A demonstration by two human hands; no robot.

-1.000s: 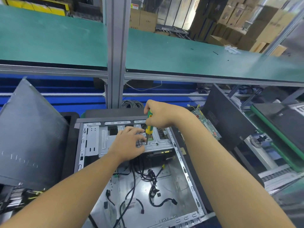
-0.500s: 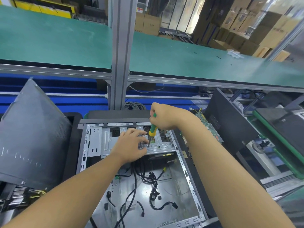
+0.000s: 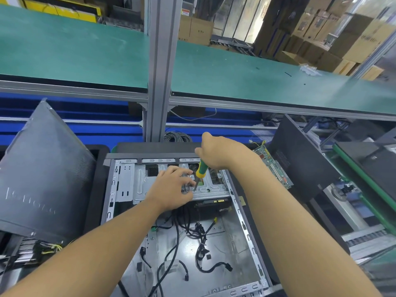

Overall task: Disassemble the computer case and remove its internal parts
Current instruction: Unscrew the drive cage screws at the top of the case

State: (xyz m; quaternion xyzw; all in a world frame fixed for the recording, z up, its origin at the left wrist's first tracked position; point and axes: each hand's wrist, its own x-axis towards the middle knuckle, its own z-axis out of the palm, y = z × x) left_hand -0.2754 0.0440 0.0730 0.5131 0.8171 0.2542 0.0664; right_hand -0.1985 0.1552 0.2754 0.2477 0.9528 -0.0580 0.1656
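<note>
1 open grey computer case (image 3: 246, 230), right fingers (image 3: 201, 152) around a green-yellow screwdriver (image 3: 201, 169), left fingers (image 3: 182, 173) loose on its drive cage (image 3: 215, 188).

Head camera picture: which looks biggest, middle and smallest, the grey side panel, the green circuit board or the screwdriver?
1. grey side panel, biggest by far.
2. green circuit board.
3. screwdriver, smallest, though the right hand hides part of its handle.
</note>
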